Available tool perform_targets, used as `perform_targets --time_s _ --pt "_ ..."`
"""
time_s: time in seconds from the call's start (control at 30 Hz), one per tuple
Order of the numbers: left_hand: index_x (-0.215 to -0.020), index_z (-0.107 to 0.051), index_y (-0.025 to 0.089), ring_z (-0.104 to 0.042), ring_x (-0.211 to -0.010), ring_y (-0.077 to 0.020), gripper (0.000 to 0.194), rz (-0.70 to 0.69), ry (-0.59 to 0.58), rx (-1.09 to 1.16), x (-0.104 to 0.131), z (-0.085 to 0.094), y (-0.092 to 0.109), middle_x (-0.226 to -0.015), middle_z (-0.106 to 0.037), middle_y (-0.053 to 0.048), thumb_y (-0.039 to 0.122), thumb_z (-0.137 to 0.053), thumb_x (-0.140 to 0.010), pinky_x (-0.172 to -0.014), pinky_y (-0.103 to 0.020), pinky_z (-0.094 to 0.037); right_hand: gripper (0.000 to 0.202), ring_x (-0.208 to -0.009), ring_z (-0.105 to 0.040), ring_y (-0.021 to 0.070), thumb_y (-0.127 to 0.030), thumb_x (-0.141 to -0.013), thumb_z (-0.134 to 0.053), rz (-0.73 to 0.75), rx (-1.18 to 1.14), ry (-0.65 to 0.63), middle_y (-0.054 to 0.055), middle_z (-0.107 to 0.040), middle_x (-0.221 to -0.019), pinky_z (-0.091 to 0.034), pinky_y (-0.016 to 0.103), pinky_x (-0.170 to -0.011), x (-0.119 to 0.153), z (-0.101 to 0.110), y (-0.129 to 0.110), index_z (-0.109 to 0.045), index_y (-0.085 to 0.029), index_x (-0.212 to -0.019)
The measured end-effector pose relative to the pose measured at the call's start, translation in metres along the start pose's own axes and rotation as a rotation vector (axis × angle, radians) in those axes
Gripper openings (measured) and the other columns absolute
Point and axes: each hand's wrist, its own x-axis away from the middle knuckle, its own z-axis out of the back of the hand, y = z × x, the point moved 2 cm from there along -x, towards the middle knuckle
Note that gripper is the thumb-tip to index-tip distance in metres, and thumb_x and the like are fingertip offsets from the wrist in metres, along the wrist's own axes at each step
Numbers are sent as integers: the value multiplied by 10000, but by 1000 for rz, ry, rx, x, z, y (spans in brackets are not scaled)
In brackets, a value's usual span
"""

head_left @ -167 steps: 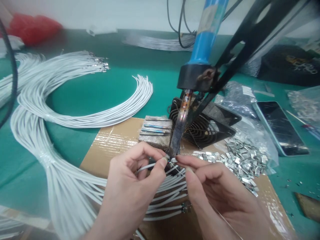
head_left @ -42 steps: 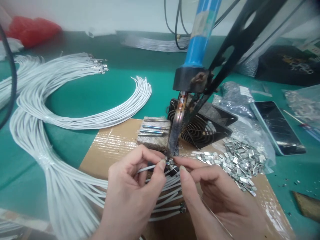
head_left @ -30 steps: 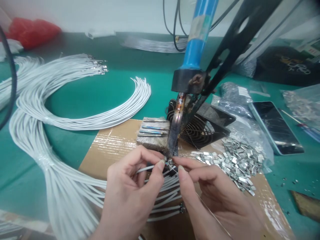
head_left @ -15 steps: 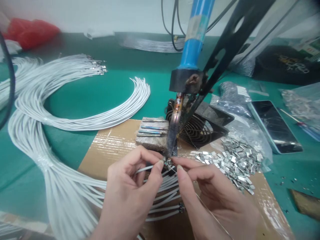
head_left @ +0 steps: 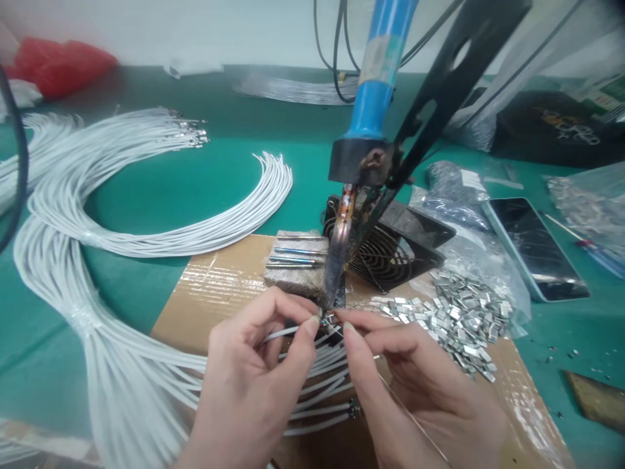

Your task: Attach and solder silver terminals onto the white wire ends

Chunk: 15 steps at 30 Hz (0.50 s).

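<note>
My left hand (head_left: 266, 355) pinches a white cable (head_left: 282, 333) close to its end. A small metal connector (head_left: 328, 319) sits at that cable end, just under the tip of the soldering iron (head_left: 336, 260). Between thumb and forefinger, my right hand (head_left: 415, 371) holds a thin solder wire (head_left: 407, 413), its end by the connector. The wire trails down past my right palm. Whether the iron's tip touches the connector I cannot tell, as fingertips partly hide it. More white cables (head_left: 322, 374) lie beneath my hands, some with metal ends.
A clamp stand (head_left: 439, 91) supports the iron. Behind it stands a black fan (head_left: 385, 251), beside a block with metal rods (head_left: 295, 260). Loose metal connectors (head_left: 469, 319) are piled on the cardboard (head_left: 195, 293) at right, near a phone (head_left: 537, 247). Cable bundles (head_left: 73, 215) curve across the left.
Both hands stay almost where they were at the iron's tip. My right fingertips have shifted very slightly left, and the whole view has moved a little.
</note>
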Motion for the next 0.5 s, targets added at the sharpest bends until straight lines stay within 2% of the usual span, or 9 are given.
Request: perform_targets --time_s 0.27,0.5 --pt "-701 -686 226 -654 -758 -114 133 -24 -43 -25 -2 4 -4 -812 -729 27 244 -709 -831 -536 -141 -413 175 -813 -784 207 -241 -860 -791 8 -51 5 62 -815 -967 -625 274 -731 0 -1 2 -692 -221 -717" --pt "-749 -706 240 -674 -786 -138 125 -82 -110 -73 -5 9 -11 -840 -745 7 239 -693 -874 -473 -149 -371 161 -815 -786 166 -222 -861 -785 30 -43 10 -8 -815 -976 -611 230 -746 1 -1 3 -687 -248 -736"
